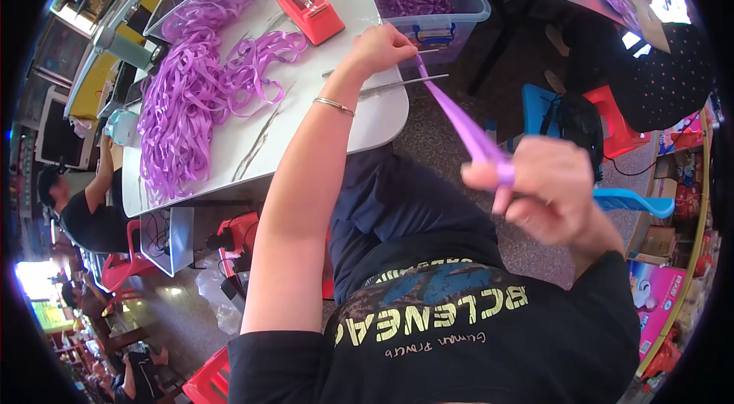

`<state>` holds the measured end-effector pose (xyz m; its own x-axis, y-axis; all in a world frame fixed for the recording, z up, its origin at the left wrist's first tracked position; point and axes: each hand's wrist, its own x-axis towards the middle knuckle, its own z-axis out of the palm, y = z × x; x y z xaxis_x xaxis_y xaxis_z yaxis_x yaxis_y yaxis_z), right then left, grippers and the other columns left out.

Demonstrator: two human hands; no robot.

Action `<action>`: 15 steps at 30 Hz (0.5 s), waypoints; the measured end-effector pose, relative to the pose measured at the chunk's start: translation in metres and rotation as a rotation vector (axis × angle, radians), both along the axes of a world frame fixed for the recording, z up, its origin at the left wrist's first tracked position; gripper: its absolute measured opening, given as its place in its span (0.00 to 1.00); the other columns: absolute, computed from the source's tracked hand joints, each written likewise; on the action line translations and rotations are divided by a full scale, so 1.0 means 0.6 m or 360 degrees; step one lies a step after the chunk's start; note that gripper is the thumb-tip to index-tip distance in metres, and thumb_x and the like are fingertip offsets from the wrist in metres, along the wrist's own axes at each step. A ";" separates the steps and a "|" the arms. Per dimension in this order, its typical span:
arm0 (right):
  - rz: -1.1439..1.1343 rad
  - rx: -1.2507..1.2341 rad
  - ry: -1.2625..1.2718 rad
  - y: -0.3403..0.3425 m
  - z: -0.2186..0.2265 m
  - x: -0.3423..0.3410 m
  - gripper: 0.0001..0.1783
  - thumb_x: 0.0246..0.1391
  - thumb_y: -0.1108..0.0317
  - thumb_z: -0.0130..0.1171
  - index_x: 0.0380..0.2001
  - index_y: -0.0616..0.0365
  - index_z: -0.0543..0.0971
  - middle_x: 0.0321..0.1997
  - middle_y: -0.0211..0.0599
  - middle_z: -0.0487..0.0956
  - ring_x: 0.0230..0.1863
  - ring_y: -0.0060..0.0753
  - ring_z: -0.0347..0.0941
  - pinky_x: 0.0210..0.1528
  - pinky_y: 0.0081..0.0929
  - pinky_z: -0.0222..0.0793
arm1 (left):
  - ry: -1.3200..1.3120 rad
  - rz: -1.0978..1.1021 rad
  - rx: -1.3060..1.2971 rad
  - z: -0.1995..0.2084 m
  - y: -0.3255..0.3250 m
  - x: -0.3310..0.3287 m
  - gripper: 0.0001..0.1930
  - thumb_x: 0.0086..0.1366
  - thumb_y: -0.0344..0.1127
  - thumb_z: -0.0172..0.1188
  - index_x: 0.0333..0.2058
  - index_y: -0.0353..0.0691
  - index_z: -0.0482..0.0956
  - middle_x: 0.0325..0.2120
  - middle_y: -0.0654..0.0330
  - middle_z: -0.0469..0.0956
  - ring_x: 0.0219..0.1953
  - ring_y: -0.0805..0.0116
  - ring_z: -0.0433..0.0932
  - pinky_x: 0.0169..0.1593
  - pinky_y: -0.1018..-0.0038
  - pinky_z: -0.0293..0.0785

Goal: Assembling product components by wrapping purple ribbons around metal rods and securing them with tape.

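Note:
A purple ribbon (459, 120) is stretched taut between my two hands, past the rounded corner of the table. My left hand (380, 48) pinches its far end above the table edge. At the other end my right hand (552, 184), blurred by motion, is closed with the ribbon round its fingers. Thin metal rods (394, 85) stick out past the table corner just below my left hand. A large tangled pile of purple ribbons (180, 110) covers the left of the white table (329, 125). A red tape dispenser (310, 10) stands left of my left hand.
A clear plastic bin (466, 14) holding more purple ribbon stands beyond the table's right edge. A blue stool (541, 102) and a red stool (612, 117) are at the right, near another person in dark clothes (665, 83). Other people sit at far left.

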<state>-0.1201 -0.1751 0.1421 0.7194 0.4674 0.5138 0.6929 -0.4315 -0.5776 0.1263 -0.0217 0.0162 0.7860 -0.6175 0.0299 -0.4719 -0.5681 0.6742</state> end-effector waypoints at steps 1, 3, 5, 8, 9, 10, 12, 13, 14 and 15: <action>-0.0056 -0.0033 -0.0034 0.000 0.021 0.025 0.18 0.45 0.66 0.60 0.42 0.58 0.78 0.18 0.29 0.75 0.15 0.25 0.65 0.20 0.21 0.61 | 0.0005 0.0008 0.0002 -0.004 0.002 0.004 0.10 0.51 0.38 0.62 0.30 0.38 0.81 0.27 0.60 0.77 0.32 0.67 0.75 0.38 0.72 0.69; -0.0150 0.0075 -0.0118 0.009 0.037 0.093 0.24 0.54 0.54 0.50 0.39 0.68 0.77 0.28 0.36 0.79 0.18 0.18 0.69 0.18 0.14 0.59 | -0.0196 -0.0144 0.0052 -0.015 0.015 0.016 0.10 0.48 0.45 0.58 0.27 0.52 0.84 0.28 0.63 0.80 0.32 0.64 0.77 0.40 0.67 0.70; -0.0251 0.0057 -0.0096 -0.005 0.059 0.178 0.21 0.55 0.58 0.48 0.43 0.65 0.76 0.29 0.31 0.77 0.19 0.15 0.63 0.21 0.13 0.57 | -0.0260 -0.0113 0.0015 -0.017 0.004 0.010 0.09 0.48 0.45 0.59 0.26 0.51 0.84 0.27 0.62 0.80 0.32 0.63 0.77 0.39 0.66 0.71; -0.0258 0.0238 0.0123 -0.017 0.061 0.327 0.18 0.59 0.58 0.46 0.43 0.59 0.77 0.22 0.19 0.68 0.19 0.10 0.56 0.20 0.11 0.50 | -0.0251 -0.0074 -0.0004 -0.019 0.009 0.005 0.09 0.49 0.44 0.59 0.25 0.51 0.84 0.28 0.63 0.79 0.36 0.62 0.75 0.40 0.63 0.68; -0.0107 0.0492 0.0325 -0.011 0.054 0.372 0.17 0.60 0.60 0.46 0.42 0.60 0.77 0.22 0.20 0.68 0.20 0.09 0.55 0.20 0.11 0.50 | -0.0262 -0.0062 -0.0015 -0.019 0.009 0.002 0.08 0.49 0.44 0.59 0.25 0.51 0.83 0.30 0.64 0.78 0.38 0.61 0.73 0.43 0.62 0.66; -0.0152 0.0537 0.0503 -0.030 0.025 0.428 0.17 0.60 0.60 0.46 0.43 0.59 0.77 0.24 0.21 0.70 0.21 0.09 0.57 0.22 0.11 0.52 | -0.0275 -0.0057 -0.0026 -0.017 0.005 -0.001 0.08 0.50 0.44 0.59 0.26 0.52 0.83 0.32 0.64 0.77 0.41 0.61 0.71 0.45 0.62 0.65; -0.0184 0.0595 0.0697 -0.047 -0.039 0.510 0.16 0.59 0.60 0.47 0.45 0.57 0.76 0.25 0.22 0.71 0.22 0.10 0.59 0.23 0.10 0.55 | -0.0173 -0.0048 -0.0003 -0.008 0.006 -0.008 0.08 0.50 0.44 0.59 0.26 0.51 0.83 0.33 0.65 0.75 0.43 0.60 0.68 0.47 0.61 0.61; -0.0281 0.0613 0.0777 -0.054 -0.078 0.540 0.18 0.59 0.57 0.47 0.43 0.57 0.77 0.22 0.18 0.67 0.19 0.08 0.56 0.20 0.10 0.49 | -0.0221 -0.0048 -0.0005 -0.002 0.004 -0.012 0.09 0.51 0.42 0.58 0.26 0.47 0.82 0.31 0.64 0.75 0.40 0.60 0.69 0.45 0.64 0.62; -0.0372 0.0628 0.0859 -0.057 -0.117 0.562 0.19 0.58 0.54 0.47 0.41 0.56 0.78 0.18 0.14 0.62 0.17 0.07 0.52 0.17 0.09 0.43 | -0.0269 -0.0044 -0.0007 0.000 0.005 -0.015 0.09 0.51 0.41 0.57 0.26 0.43 0.81 0.30 0.63 0.74 0.37 0.60 0.70 0.43 0.67 0.63; -0.0323 0.0694 0.1000 -0.055 -0.156 0.578 0.19 0.58 0.54 0.47 0.41 0.55 0.78 0.18 0.13 0.61 0.16 0.06 0.50 0.16 0.09 0.41 | -0.0286 -0.0063 -0.0055 -0.004 0.008 -0.015 0.09 0.51 0.39 0.57 0.26 0.42 0.81 0.30 0.63 0.74 0.38 0.60 0.69 0.44 0.67 0.61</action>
